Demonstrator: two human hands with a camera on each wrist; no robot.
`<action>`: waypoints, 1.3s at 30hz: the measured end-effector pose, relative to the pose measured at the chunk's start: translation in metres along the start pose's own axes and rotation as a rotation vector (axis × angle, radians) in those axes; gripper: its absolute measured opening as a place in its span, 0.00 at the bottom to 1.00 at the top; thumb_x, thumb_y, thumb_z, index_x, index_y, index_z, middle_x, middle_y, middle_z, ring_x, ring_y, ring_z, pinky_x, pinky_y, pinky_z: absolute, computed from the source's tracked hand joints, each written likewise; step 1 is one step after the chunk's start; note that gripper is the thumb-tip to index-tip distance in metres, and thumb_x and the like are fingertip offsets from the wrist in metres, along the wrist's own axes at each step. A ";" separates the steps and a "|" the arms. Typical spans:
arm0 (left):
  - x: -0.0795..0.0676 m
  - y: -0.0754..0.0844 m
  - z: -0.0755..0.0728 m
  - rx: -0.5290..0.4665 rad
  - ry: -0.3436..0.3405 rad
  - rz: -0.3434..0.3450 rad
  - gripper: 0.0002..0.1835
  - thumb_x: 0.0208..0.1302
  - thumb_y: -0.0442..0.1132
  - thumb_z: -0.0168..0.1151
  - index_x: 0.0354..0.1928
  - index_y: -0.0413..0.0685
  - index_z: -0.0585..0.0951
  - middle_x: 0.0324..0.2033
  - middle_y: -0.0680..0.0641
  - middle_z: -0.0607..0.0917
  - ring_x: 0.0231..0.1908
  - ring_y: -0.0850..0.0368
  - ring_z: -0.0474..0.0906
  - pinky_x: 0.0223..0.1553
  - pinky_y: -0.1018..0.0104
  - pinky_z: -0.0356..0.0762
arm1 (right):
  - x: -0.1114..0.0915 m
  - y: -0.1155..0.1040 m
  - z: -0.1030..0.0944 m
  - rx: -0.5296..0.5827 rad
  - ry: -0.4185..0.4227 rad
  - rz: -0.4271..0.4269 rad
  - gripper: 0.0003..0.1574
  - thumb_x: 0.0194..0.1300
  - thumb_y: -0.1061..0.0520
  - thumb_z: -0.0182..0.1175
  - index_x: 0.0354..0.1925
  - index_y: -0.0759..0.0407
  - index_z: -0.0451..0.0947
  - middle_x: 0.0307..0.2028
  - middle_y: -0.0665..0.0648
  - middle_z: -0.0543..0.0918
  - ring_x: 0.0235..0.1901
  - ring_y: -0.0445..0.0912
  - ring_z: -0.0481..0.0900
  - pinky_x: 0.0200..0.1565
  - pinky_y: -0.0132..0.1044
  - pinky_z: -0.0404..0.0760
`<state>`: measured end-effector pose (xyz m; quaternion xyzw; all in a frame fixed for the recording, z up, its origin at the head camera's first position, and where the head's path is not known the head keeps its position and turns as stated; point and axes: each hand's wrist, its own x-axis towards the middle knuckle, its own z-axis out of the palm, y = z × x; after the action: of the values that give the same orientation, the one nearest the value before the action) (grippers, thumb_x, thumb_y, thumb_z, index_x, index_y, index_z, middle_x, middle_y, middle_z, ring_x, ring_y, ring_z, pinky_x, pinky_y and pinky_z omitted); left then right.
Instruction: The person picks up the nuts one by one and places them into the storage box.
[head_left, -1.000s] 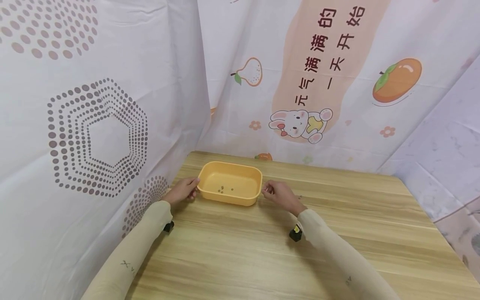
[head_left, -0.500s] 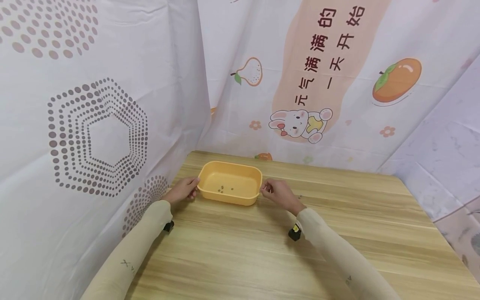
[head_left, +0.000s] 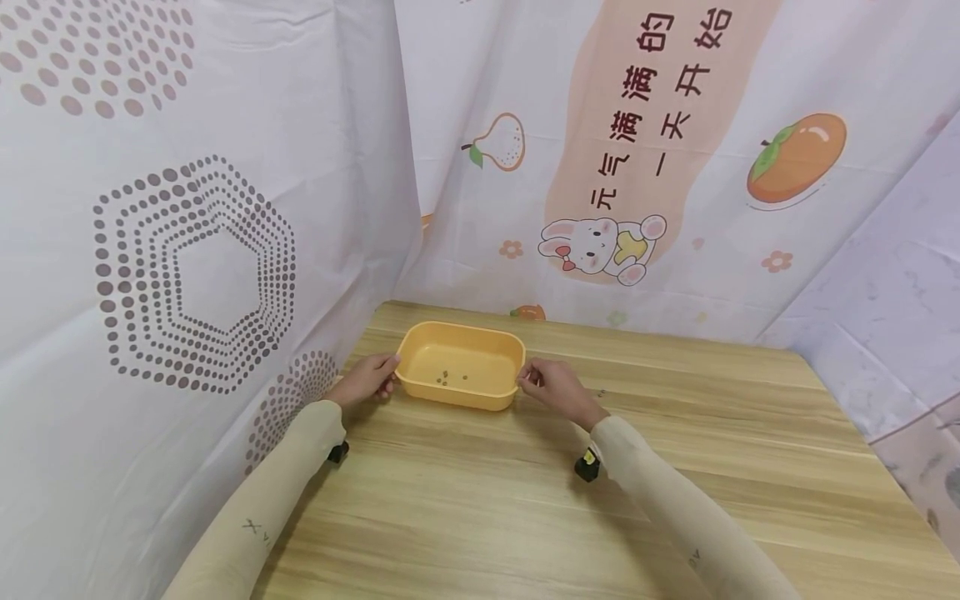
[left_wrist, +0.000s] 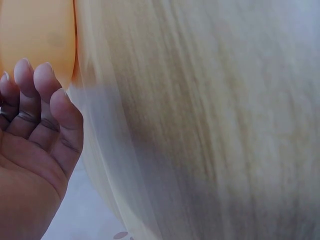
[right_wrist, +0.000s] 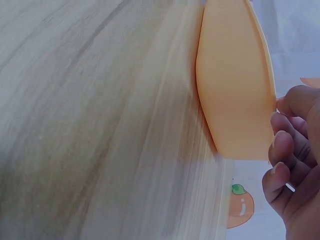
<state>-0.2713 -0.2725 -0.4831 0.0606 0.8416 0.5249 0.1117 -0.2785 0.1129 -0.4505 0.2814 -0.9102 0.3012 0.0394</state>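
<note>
A yellow-orange tray with rounded corners and raised walls stands near the back left of the table. Several tiny dark metal-looking pieces lie on its floor, too small to make out their kind. My left hand grips the tray's left end, thumb at the rim; in the left wrist view its fingers bend against the outer wall. At the opposite end my right hand has its curled thumb and index finger at the rim. In the right wrist view the index finger meets the rim; the thumb is hidden.
Right of the right hand, a couple of tiny dark pieces lie on the wood-grain table. A patterned white curtain hangs along the left side, and a printed cloth closes off the back edge.
My right hand has shifted slightly left, its fingertips coming onto the tray's right rim. The left hand, the tray and the tiny pieces have stayed where they were.
</note>
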 end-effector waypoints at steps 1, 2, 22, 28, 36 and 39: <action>0.000 0.000 0.000 -0.001 -0.002 0.002 0.21 0.76 0.51 0.41 0.35 0.40 0.73 0.24 0.44 0.77 0.22 0.55 0.72 0.21 0.66 0.75 | 0.000 0.000 0.000 0.000 0.001 -0.004 0.02 0.64 0.55 0.62 0.33 0.51 0.80 0.23 0.42 0.78 0.24 0.38 0.73 0.25 0.31 0.72; 0.000 0.000 0.000 -0.003 -0.003 0.004 0.21 0.76 0.51 0.41 0.35 0.40 0.73 0.24 0.44 0.77 0.22 0.55 0.72 0.21 0.66 0.75 | 0.000 0.000 0.000 0.002 0.002 -0.007 0.02 0.64 0.56 0.62 0.33 0.50 0.80 0.23 0.42 0.78 0.24 0.38 0.73 0.25 0.31 0.72; 0.001 0.003 0.001 0.037 -0.008 0.038 0.22 0.77 0.50 0.40 0.35 0.38 0.73 0.22 0.45 0.76 0.20 0.56 0.73 0.21 0.65 0.75 | -0.013 0.028 -0.010 -0.052 -0.002 0.058 0.03 0.65 0.53 0.62 0.34 0.50 0.79 0.24 0.44 0.77 0.23 0.39 0.72 0.25 0.33 0.72; 0.002 0.002 0.001 0.048 0.007 0.056 0.21 0.77 0.48 0.40 0.35 0.39 0.74 0.23 0.42 0.77 0.21 0.54 0.73 0.21 0.62 0.76 | -0.019 0.043 -0.018 -0.054 0.004 0.102 0.03 0.65 0.53 0.62 0.34 0.51 0.80 0.23 0.45 0.77 0.23 0.40 0.71 0.24 0.34 0.71; 0.001 0.002 0.001 0.053 0.003 0.041 0.21 0.77 0.49 0.40 0.35 0.39 0.74 0.23 0.45 0.77 0.22 0.54 0.73 0.22 0.62 0.77 | -0.028 0.063 -0.027 -0.068 0.004 0.149 0.04 0.65 0.53 0.62 0.36 0.52 0.80 0.24 0.46 0.78 0.23 0.41 0.72 0.24 0.36 0.70; 0.001 0.001 0.001 0.052 -0.001 0.041 0.21 0.77 0.48 0.40 0.36 0.38 0.74 0.23 0.45 0.77 0.21 0.54 0.73 0.22 0.62 0.77 | -0.032 0.068 -0.031 -0.067 -0.001 0.159 0.05 0.65 0.53 0.62 0.37 0.52 0.80 0.25 0.47 0.79 0.23 0.41 0.73 0.25 0.36 0.71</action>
<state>-0.2722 -0.2707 -0.4828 0.0811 0.8534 0.5052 0.0997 -0.2915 0.1909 -0.4692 0.2066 -0.9394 0.2726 0.0243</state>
